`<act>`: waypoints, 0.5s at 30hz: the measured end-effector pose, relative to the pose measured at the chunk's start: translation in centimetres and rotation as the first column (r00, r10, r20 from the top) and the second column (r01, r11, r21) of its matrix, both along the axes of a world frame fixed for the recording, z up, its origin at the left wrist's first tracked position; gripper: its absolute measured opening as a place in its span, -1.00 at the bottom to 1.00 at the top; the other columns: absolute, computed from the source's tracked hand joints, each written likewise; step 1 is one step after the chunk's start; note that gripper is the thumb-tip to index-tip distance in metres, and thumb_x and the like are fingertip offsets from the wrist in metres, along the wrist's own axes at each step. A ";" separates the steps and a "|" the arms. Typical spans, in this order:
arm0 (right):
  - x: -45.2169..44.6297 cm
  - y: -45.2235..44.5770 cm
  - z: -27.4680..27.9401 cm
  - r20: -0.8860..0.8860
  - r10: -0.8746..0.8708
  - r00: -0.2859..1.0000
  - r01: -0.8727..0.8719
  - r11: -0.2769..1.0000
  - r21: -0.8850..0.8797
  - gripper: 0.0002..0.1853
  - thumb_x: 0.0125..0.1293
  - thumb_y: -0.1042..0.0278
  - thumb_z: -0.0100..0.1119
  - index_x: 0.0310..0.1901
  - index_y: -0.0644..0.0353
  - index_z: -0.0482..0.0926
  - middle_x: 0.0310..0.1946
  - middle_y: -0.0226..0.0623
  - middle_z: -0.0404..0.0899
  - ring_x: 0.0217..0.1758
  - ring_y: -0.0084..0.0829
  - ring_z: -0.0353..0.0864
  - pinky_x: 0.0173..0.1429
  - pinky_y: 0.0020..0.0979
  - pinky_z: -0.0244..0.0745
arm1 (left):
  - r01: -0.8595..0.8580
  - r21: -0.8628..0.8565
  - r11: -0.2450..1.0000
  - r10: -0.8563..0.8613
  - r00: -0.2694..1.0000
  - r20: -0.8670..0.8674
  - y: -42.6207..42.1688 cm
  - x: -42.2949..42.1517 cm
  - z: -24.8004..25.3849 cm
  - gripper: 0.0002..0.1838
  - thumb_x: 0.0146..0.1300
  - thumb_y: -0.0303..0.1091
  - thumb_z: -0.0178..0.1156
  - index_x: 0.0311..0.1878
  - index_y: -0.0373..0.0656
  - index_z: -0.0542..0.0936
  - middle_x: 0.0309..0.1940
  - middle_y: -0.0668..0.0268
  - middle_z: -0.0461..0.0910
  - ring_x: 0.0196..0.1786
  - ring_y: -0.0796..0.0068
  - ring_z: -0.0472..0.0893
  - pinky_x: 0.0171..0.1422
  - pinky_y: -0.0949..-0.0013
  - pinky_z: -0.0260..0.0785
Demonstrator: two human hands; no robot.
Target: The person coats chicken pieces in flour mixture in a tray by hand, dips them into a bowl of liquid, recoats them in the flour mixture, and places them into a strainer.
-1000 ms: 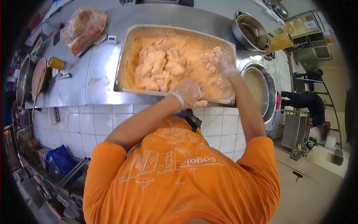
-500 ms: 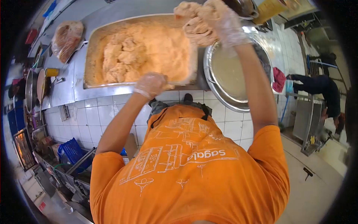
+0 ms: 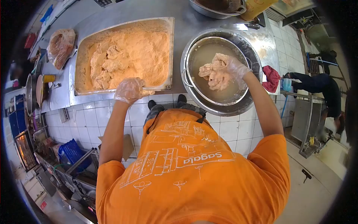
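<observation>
My right hand (image 3: 237, 71), in a clear plastic glove, is closed around a clump of flour-coated chicken pieces (image 3: 216, 74). It holds them over, or partly in, the cloudy liquid (image 3: 199, 56) inside a metal pot (image 3: 185, 76); whether they touch the liquid is hard to tell. This pot sits within a wider metal basin (image 3: 256, 46). At the front rim of a metal tray (image 3: 172, 44), my gloved left hand (image 3: 128, 90) seems closed on the edge, its fingertips caked with flour. Orange-tinted flour (image 3: 151, 56) fills the tray, with more coated chicken (image 3: 108, 63) heaped at its left.
A plastic bag of raw-looking meat (image 3: 60, 46) lies left of the tray. Behind the pot stand another metal bowl (image 3: 216, 14) and a knife (image 3: 252, 26). A red cloth (image 3: 271, 78) hangs over the right edge. Another person (image 3: 324, 87) is at the far right.
My right hand has brought the coated chicken down from above the table to the pot. The left hand stays at the tray's front rim. My view has shifted slightly.
</observation>
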State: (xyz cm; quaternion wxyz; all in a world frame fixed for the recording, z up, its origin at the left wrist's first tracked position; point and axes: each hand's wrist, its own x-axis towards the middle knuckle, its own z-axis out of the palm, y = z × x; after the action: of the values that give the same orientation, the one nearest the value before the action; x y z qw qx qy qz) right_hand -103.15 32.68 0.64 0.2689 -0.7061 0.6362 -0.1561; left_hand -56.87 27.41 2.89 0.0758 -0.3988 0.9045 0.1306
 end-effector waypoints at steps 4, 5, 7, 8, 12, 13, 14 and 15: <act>-0.5 -1.6 -1.2 -0.218 0.022 0.976 -0.058 0.985 -0.162 -0.67 0.34 0.33 0.30 0.12 0.08 0.60 0.04 -0.15 0.64 0.12 -0.22 0.64 0.24 -0.32 0.51 | -0.039 0.020 0.999 0.039 0.999 -0.004 -0.1 -0.3 0.6 -0.37 0.09 0.36 0.30 -0.18 -0.09 0.71 -0.28 0.14 0.70 -0.17 0.06 0.67 -0.04 0.04 0.51; -0.9 -2.2 -0.1 -0.200 -0.014 0.980 -0.017 0.988 -0.153 -0.68 0.34 0.33 0.30 0.11 0.08 0.61 0.04 -0.13 0.65 0.12 -0.19 0.65 0.23 -0.32 0.51 | -0.038 0.021 0.999 0.038 0.999 -0.011 0.0 -0.2 0.5 -0.38 0.09 0.35 0.31 -0.18 -0.10 0.71 -0.28 0.14 0.70 -0.17 0.06 0.67 -0.03 0.04 0.51; -1.9 -2.8 0.0 -0.144 -0.077 0.987 0.069 0.996 -0.058 -0.69 0.35 0.33 0.30 0.11 0.09 0.61 0.01 -0.15 0.68 0.08 -0.20 0.67 0.18 -0.32 0.54 | -0.041 -0.017 0.999 0.041 0.999 -0.023 0.2 0.2 -0.1 -0.38 0.09 0.34 0.31 -0.15 -0.08 0.72 -0.27 0.14 0.70 -0.16 0.06 0.67 -0.02 0.04 0.52; -2.8 -3.1 -0.8 -0.108 -0.106 0.988 0.109 0.994 0.027 -0.69 0.35 0.33 0.30 0.10 0.10 0.62 -0.03 -0.18 0.69 0.03 -0.24 0.69 0.15 -0.32 0.56 | -0.041 -0.038 0.998 0.040 0.999 -0.032 0.2 0.3 -0.3 -0.38 0.09 0.34 0.32 -0.14 -0.08 0.72 -0.27 0.14 0.70 -0.16 0.06 0.68 -0.02 0.04 0.52; -5.8 -3.6 -2.8 0.093 -0.250 0.964 0.231 0.957 0.178 -0.73 0.37 0.31 0.28 0.06 0.13 0.63 -0.19 -0.29 0.73 -0.18 -0.40 0.70 -0.03 -0.38 0.60 | -0.099 -0.004 0.995 0.099 0.995 0.003 0.2 0.2 -0.3 -0.40 0.09 0.33 0.33 -0.11 -0.04 0.74 -0.24 0.16 0.71 -0.12 0.07 0.68 0.01 0.05 0.52; -6.5 -3.7 -3.2 0.102 -0.249 0.963 0.226 0.954 0.195 -0.75 0.37 0.30 0.28 0.03 0.13 0.64 -0.20 -0.31 0.72 -0.21 -0.44 0.68 -0.06 -0.40 0.59 | -0.115 -0.003 0.993 0.115 0.993 0.012 0.1 0.3 -0.7 -0.40 0.08 0.33 0.33 -0.11 -0.03 0.74 -0.23 0.17 0.72 -0.11 0.07 0.68 0.02 0.05 0.52; -6.8 -3.7 -2.9 0.110 -0.249 0.962 0.222 0.952 0.213 -0.76 0.37 0.29 0.28 0.01 0.13 0.64 -0.21 -0.33 0.72 -0.23 -0.48 0.66 -0.09 -0.42 0.59 | -0.131 -0.002 0.991 0.131 0.991 0.021 0.1 0.1 -0.4 -0.40 0.08 0.33 0.33 -0.11 -0.02 0.74 -0.22 0.17 0.72 -0.10 0.07 0.68 0.02 0.05 0.52; -7.1 -3.7 -2.8 0.118 -0.250 0.961 0.218 0.948 0.233 -0.78 0.37 0.29 0.28 -0.01 0.13 0.65 -0.22 -0.35 0.71 -0.26 -0.51 0.64 -0.12 -0.43 0.58 | -0.138 -0.003 0.990 0.138 0.990 0.020 0.2 0.0 -0.1 -0.40 0.07 0.33 0.34 -0.11 -0.02 0.75 -0.22 0.17 0.72 -0.09 0.07 0.68 0.03 0.04 0.52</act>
State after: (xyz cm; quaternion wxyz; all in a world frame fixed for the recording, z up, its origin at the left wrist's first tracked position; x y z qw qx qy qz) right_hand -110.21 29.03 -2.19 0.3701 -0.5785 0.7073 -0.1675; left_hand -56.84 27.65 2.77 0.0754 -0.4618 0.8740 0.1308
